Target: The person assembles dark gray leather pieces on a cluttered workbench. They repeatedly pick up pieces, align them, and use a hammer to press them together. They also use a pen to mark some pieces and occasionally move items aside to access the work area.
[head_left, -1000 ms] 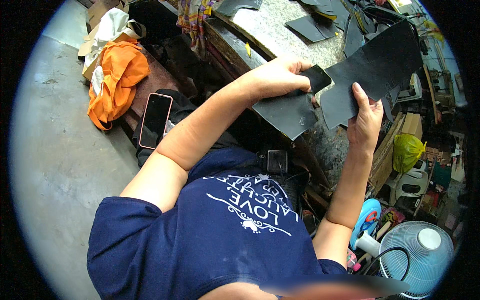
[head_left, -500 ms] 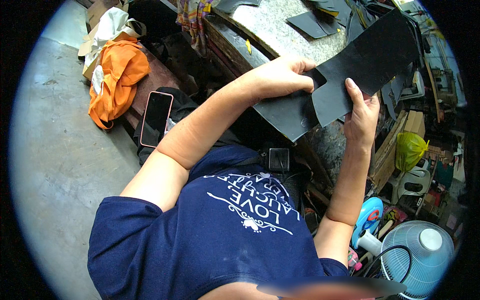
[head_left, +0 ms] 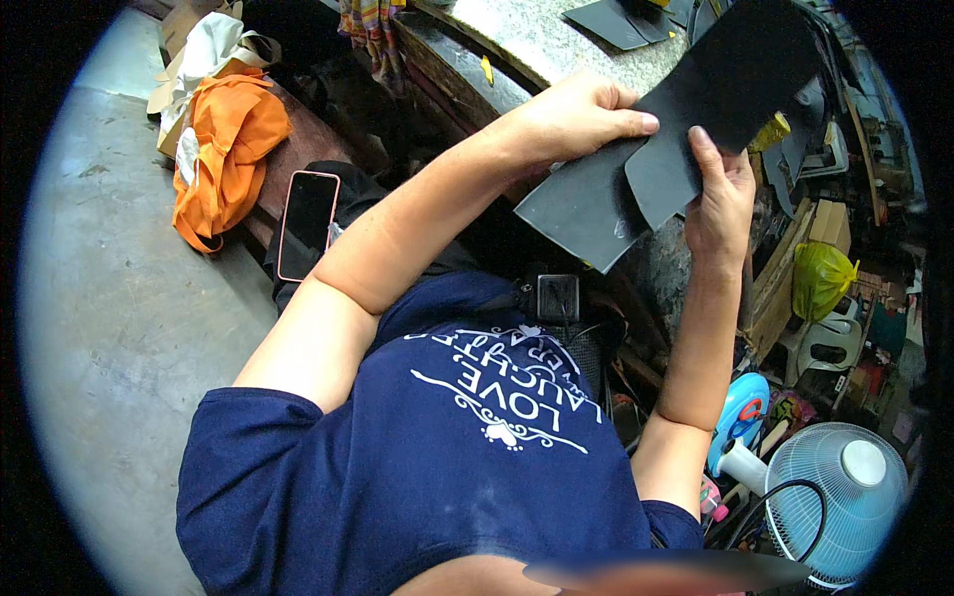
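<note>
Two flexible black sheets, like leather or rubber, overlap in front of me above the edge of a worktable. The upper sheet [head_left: 730, 84] is long, with a rounded lower end. Beneath it, the lower sheet [head_left: 581, 204] sticks out toward my body. My left hand [head_left: 588, 117] is closed on the far-left edge of the sheets, thumb lying on top and fingers mostly hidden below. On the near-right edge, my right hand [head_left: 722, 204] pinches them with its thumb on the upper sheet. A small yellow piece [head_left: 770, 131] shows just beyond the right fingers.
Other black pieces [head_left: 616, 25] lie on the pale speckled tabletop [head_left: 517, 35]. At left are an orange bag [head_left: 234, 139] and a phone [head_left: 309, 226]. A yellow plastic bag [head_left: 823, 280] and a fan [head_left: 837, 497] stand at right.
My left hand has shifted slightly up and right, its thumb now stretched over the sheets. The sheets have risen a little, and the yellow piece has come into sight beyond my right fingers.
</note>
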`<action>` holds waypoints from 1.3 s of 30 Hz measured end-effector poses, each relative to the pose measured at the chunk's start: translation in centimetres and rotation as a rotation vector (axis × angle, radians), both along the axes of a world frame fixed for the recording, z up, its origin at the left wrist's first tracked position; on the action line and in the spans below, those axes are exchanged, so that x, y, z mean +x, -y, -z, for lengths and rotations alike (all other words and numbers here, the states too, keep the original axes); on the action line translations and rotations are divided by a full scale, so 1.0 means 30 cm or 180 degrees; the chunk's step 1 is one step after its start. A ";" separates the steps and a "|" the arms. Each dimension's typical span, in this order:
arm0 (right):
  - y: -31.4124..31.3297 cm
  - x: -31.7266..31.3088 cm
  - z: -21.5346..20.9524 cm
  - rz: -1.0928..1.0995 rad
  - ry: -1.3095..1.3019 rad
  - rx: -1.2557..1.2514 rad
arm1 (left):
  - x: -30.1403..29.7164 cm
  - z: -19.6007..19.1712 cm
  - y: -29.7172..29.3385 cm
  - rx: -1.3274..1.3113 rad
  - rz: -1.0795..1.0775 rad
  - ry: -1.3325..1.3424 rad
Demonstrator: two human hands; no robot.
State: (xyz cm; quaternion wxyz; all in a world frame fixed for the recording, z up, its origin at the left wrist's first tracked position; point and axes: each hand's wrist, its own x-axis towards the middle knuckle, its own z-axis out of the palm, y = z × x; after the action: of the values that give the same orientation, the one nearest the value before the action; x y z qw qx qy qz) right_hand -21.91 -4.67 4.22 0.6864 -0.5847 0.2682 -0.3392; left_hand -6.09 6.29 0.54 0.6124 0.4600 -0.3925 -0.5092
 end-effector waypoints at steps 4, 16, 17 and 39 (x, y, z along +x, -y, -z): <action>-0.012 -0.031 -0.014 -0.0480 -0.0233 0.0428 | -0.006 0.016 0.025 -0.0359 -0.0559 0.0247; -0.059 -0.022 -0.005 -0.0218 -0.0141 0.0216 | -0.022 0.000 0.015 -0.0107 -0.0289 0.0308; -0.065 -0.018 -0.004 -0.0160 -0.0111 0.0186 | -0.021 -0.002 0.013 -0.0114 -0.0282 0.0296; -0.049 -0.020 0.016 -0.0190 0.0162 -0.0137 | -0.053 -0.057 -0.047 -0.0403 0.0197 -0.0289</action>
State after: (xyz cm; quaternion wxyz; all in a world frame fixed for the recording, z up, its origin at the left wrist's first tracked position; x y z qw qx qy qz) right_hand -22.52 -3.20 3.74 0.6900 -0.5983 0.2257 -0.3391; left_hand -7.67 7.71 2.26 0.6414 0.3844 -0.4099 -0.5223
